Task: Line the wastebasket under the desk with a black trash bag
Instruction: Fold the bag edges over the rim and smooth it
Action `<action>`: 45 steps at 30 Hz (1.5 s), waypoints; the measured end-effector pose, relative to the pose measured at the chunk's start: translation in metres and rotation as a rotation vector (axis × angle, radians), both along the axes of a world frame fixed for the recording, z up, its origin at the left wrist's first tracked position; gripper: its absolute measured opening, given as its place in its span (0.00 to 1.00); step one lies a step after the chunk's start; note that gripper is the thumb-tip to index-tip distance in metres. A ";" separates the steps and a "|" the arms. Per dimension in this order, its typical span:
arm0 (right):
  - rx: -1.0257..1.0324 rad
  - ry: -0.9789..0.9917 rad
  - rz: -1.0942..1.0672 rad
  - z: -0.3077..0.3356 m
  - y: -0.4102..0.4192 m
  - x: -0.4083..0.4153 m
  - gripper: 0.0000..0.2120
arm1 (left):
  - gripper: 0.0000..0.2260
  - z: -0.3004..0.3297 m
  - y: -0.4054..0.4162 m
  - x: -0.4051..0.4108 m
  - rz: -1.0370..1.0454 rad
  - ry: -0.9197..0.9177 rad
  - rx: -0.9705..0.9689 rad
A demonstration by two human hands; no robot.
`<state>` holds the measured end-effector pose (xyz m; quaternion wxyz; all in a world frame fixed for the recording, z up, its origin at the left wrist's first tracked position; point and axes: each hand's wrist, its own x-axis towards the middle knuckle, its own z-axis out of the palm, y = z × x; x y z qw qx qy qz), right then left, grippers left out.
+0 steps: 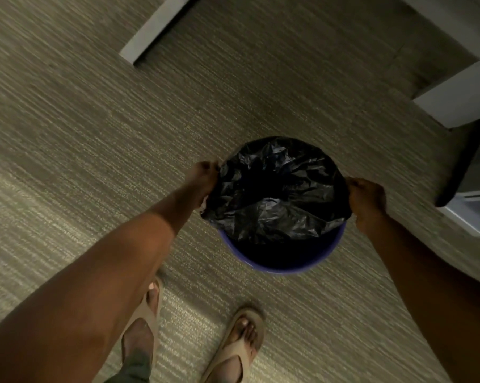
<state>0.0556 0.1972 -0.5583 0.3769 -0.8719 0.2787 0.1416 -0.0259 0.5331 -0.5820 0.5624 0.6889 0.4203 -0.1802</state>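
A round blue wastebasket [283, 265] stands on the carpet below me. A crinkled black trash bag [274, 189] is spread across its mouth and covers the far part of the rim; the near blue rim stays bare. My left hand [203, 181] pinches the bag's left edge. My right hand [367, 203] grips the bag's right edge. The bag is stretched taut between both hands.
Grey-beige carpet [95, 134] covers the floor. White desk panels [153, 29] stand at the upper left and upper right [459, 98]. A dark object beside a pale frame [470, 205] sits at the right edge. My feet in tan sandals [241, 344] are just behind the basket.
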 end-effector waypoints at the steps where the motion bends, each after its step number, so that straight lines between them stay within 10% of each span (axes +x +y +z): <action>1: -0.106 -0.048 -0.007 0.004 0.001 -0.003 0.13 | 0.19 0.000 0.001 -0.003 -0.013 -0.038 0.175; 4: -0.402 -0.415 0.096 0.028 0.007 -0.023 0.17 | 0.14 0.017 0.003 -0.016 -0.010 -0.325 0.631; 8: -0.373 -0.544 0.843 0.053 0.027 -0.078 0.22 | 0.12 0.051 -0.024 -0.058 -0.493 -0.761 0.800; 13: -0.449 -0.253 1.021 0.051 0.011 -0.118 0.14 | 0.18 0.057 -0.036 -0.116 -0.953 -0.582 0.783; 20: -0.325 -0.403 0.954 0.048 -0.034 -0.171 0.13 | 0.18 0.047 -0.029 -0.163 -0.984 -0.731 0.897; 37: -0.542 -0.247 1.251 0.010 -0.035 -0.184 0.24 | 0.24 0.023 -0.030 -0.164 -1.349 -0.226 0.672; 41: -0.349 -0.390 0.960 0.019 -0.032 -0.182 0.11 | 0.15 0.029 -0.029 -0.161 -0.820 -0.425 0.424; 45: -0.317 -0.503 0.457 0.035 -0.028 -0.171 0.12 | 0.09 0.050 -0.028 -0.144 -0.299 -0.599 0.608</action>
